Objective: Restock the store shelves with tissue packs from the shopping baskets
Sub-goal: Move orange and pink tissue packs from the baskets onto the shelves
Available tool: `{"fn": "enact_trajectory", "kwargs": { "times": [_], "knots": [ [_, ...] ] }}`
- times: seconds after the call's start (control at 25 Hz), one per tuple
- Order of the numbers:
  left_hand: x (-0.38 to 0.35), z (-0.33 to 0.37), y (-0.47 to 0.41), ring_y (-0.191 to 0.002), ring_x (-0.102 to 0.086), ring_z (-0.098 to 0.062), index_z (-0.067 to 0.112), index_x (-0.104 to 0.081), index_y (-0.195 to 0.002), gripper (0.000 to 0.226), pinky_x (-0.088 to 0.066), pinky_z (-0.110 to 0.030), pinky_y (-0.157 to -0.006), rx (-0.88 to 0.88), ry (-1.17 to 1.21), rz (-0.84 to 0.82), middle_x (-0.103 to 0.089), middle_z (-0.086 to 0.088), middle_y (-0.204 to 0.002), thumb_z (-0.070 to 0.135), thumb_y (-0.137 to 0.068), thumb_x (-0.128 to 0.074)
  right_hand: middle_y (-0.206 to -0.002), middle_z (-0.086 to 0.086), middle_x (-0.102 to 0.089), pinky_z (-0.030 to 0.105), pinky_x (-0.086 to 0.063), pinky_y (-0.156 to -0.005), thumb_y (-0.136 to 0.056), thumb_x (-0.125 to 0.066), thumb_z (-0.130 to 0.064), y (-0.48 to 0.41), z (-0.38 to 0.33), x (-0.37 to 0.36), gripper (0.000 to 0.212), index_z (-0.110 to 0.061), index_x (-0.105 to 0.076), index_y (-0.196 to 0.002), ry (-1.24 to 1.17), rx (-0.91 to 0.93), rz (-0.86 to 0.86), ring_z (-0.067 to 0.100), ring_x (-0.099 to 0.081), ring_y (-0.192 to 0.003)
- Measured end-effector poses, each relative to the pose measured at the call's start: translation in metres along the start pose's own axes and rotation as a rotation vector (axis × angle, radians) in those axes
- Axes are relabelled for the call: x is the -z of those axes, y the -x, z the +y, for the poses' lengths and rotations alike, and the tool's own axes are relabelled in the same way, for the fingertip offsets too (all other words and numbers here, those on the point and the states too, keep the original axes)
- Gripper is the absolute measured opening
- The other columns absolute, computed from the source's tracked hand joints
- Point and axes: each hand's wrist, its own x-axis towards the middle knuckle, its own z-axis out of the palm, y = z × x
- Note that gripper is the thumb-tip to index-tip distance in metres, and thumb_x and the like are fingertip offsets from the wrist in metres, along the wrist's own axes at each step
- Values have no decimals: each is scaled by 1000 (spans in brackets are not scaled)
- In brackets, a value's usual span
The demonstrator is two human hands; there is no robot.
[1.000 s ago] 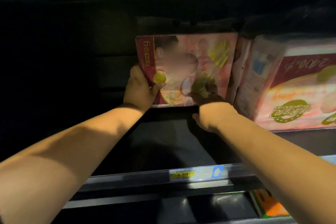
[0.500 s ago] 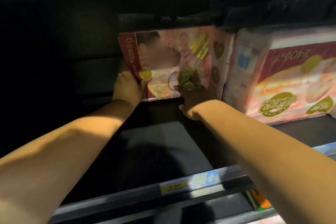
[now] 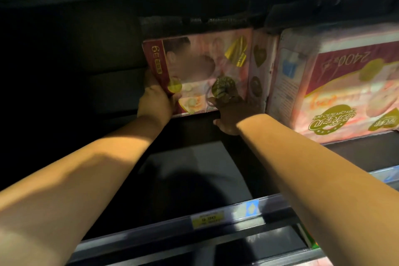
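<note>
A pink and red tissue pack (image 3: 200, 67) stands deep on the dark shelf (image 3: 194, 170), against the back wall. My left hand (image 3: 155, 101) grips its lower left corner, thumb on the front face. My right hand (image 3: 228, 112) is at the pack's lower right edge, in shadow, fingers curled against the front. Both arms reach far into the shelf. Right beside the pack stands another pink tissue pack (image 3: 343, 90) with green logos, closer to me.
The shelf's front rail carries a yellow price tag (image 3: 206, 219) and a blue label (image 3: 251, 208). The shelf's left part is dark. A lower shelf shows below, with a green and orange package (image 3: 308, 239) at the right.
The pack and both hands have shifted slightly left and deeper into the shelf; the view has tilted, so the shelf rail sits lower in the picture.
</note>
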Motion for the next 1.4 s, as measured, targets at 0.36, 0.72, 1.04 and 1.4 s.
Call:
{"fn": "enact_trajectory", "kwargs": {
  "times": [0.36,0.72,1.04,1.4],
  "knots": [
    [44,6,51,-124,-45,-38,16,-30,-144,79,-40,-41,-102,-32,-301,-314,-45,-18,-135,43,-81,-69,-159,14,-18,51,-24,-115,-95,-40,-57,59,-12,21,70,-28,-13,-153,196,-10,-74,38,-22,-143],
    [86,78,216,-139,-34,-26,22,-41,-143,62,-24,-51,-116,-441,-366,-280,-45,-3,-144,50,-89,-50,-142,10,-45,44,-45,-94,-91,-48,-55,243,24,22,58,-29,-41,-142,36,52,346,35,-45,-126],
    [36,120,346,-136,-38,-32,15,-45,-138,66,-31,-45,-114,-682,-211,-280,-47,-11,-142,51,-83,-48,-139,19,-51,58,-44,-98,-80,-54,-51,383,86,-30,60,-24,-56,-133,56,-135,410,42,-46,-129],
    [-21,94,448,-138,-34,-35,14,-38,-141,71,-33,-51,-111,-936,2,-623,-40,-12,-148,54,-84,-47,-142,16,-49,61,-42,-98,-81,-49,-58,533,60,-148,64,-28,-52,-137,90,-590,188,39,-43,-133]
  ]
}}
